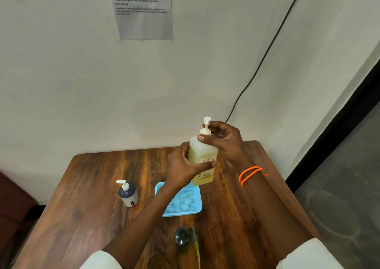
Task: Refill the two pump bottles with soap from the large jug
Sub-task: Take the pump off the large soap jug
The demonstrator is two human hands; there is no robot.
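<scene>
Soap bottle [202,161] first: you have the square, pale yellow pump bottle lifted above the wooden table [86,196], over the far right corner of the blue tray [181,203]. Your left hand [181,163] wraps its body from the left, fingers curled round the far side and thumb laid across the label. Your right hand [224,139] is up at the neck, thumb and fingers curled round the white pump collar [205,132], with the pump nozzle standing up just above them. You cannot tell from this angle whether the collar is screwed tight or loose.

On your right wrist sits an orange beaded band [249,175]. Your second pump bottle [128,194], dark blue with a white pump, stands upright on the table to the left of the tray, well apart from your hands. Near you, on the table's front part, lies a dark round pump head [182,237] with a yellowish tube [197,250] trailing toward your edge. On the wall ahead hangs a printed sheet [144,9], and a black cable [265,52] runs down beside it.
</scene>
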